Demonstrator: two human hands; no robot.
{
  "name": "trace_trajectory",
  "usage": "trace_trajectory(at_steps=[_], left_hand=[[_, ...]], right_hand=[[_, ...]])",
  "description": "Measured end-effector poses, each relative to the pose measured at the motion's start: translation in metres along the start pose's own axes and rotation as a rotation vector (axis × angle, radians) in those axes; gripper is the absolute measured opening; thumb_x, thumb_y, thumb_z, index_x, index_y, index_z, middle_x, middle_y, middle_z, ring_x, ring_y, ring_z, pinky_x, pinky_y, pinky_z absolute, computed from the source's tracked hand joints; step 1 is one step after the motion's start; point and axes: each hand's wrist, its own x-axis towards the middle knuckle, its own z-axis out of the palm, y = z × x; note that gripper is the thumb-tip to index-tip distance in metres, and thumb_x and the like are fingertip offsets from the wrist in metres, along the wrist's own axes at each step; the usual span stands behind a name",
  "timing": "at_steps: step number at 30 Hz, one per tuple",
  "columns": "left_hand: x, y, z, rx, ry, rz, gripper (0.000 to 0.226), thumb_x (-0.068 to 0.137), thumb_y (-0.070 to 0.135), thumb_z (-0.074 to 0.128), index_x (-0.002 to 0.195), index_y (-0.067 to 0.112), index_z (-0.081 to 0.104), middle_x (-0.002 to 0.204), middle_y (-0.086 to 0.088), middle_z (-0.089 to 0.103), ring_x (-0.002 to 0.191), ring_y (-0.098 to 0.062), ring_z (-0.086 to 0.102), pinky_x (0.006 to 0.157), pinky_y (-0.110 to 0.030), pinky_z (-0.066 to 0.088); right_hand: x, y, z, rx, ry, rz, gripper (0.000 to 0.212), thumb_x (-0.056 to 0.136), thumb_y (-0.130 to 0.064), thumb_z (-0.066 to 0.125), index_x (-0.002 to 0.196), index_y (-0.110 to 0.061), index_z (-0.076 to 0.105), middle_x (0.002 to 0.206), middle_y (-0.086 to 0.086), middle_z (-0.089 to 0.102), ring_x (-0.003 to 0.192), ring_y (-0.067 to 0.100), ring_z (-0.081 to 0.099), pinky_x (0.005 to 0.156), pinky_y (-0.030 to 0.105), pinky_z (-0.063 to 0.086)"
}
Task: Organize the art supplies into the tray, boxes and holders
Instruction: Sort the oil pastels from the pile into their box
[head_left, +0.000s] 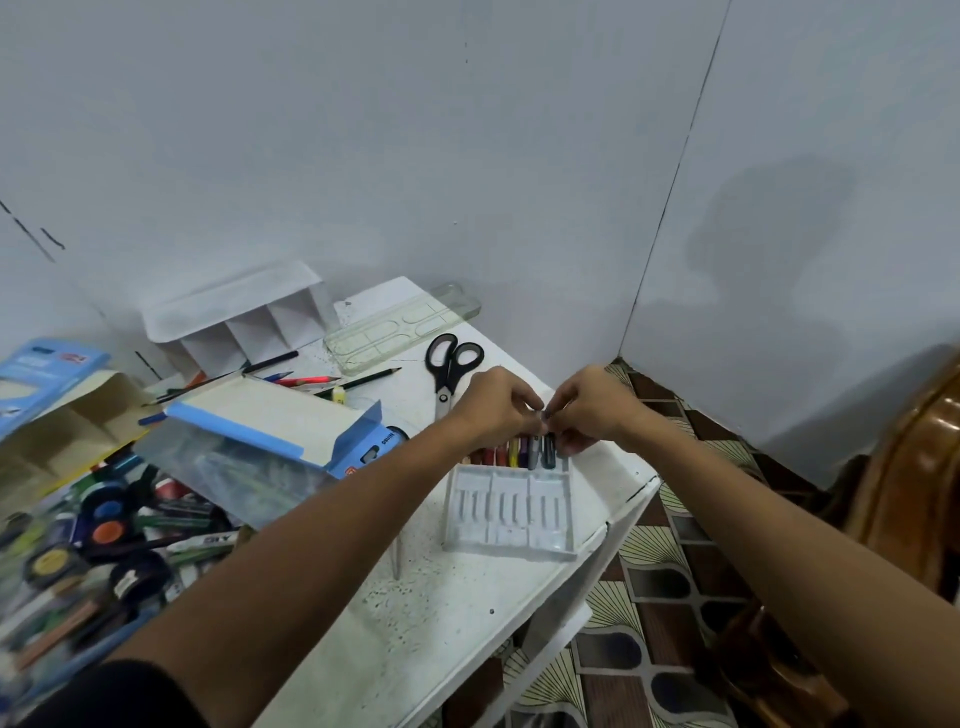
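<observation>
A person's left hand (496, 402) and right hand (592, 408) meet over the far end of a clear plastic tray (511, 514) on a white table (431, 613), fingers curled and pinching together at the top of a dark crayon (549, 449) that stands last in a row of coloured crayons (511, 451). Which hand bears the grip, or whether both do, cannot be told from this angle. The step in hand appears to be seating the crayons in the tray's slots; the next move likely calls for pressing this one flat beside its neighbours, then reaching for more. Much remains loose: scissors (451, 371) and pencils (332, 379) lie near a white divided holder (244, 317), an open blue box (275, 421) sits at the left, and paint pots (104, 519) crowd the table's left edge.
</observation>
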Motion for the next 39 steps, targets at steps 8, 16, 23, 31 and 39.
trace_trajectory(at_steps=[8,16,23,31,39], left_hand=[[-0.012,-0.019,-0.004,0.255,0.017,0.463,0.014,0.081,0.021,0.072,0.093,0.017,0.078,0.090,0.006,0.073,0.079,-0.005,0.052,0.072,-0.025,0.044],[-0.021,-0.034,-0.008,0.678,-0.041,0.694,0.032,0.092,0.035,0.050,0.112,0.024,0.073,0.122,0.009,0.067,0.114,-0.020,0.053,0.081,-0.039,0.039],[-0.020,-0.036,-0.005,0.801,-0.024,0.800,0.046,0.095,0.037,0.033,0.106,0.020,0.074,0.128,0.005,0.065,0.127,-0.026,0.051,0.078,-0.040,0.042],[-0.023,-0.038,-0.004,0.838,-0.046,0.798,0.049,0.093,0.034,0.029,0.112,0.016,0.070,0.126,-0.001,0.066,0.128,-0.028,0.051,0.082,-0.043,0.044],[-0.037,0.005,-0.033,0.940,-0.308,0.477,0.047,0.095,0.030,0.036,0.139,0.024,0.049,0.140,-0.001,0.054,0.135,-0.028,0.039,0.098,-0.046,0.042]], right_hand=[[0.002,0.010,-0.003,-0.084,0.063,-0.023,0.014,0.078,-0.006,0.078,0.082,-0.007,0.065,0.081,0.017,0.068,0.061,0.020,0.059,0.048,0.025,0.049],[0.004,0.014,-0.003,0.033,0.049,0.060,0.031,0.075,-0.002,0.080,0.095,-0.005,0.056,0.074,0.018,0.068,0.052,0.023,0.063,0.044,0.026,0.051],[0.005,0.013,-0.001,0.045,0.042,0.089,0.034,0.074,0.000,0.080,0.094,-0.007,0.053,0.069,0.016,0.067,0.049,0.024,0.059,0.045,0.028,0.051],[0.003,0.010,0.001,0.006,0.062,0.101,0.031,0.074,0.001,0.080,0.088,-0.008,0.054,0.068,0.014,0.066,0.051,0.024,0.059,0.047,0.029,0.051],[0.000,-0.019,0.004,-0.452,0.125,0.007,0.026,0.073,-0.017,0.081,0.089,-0.011,0.060,0.090,0.010,0.063,0.078,0.025,0.059,0.064,0.030,0.045]])
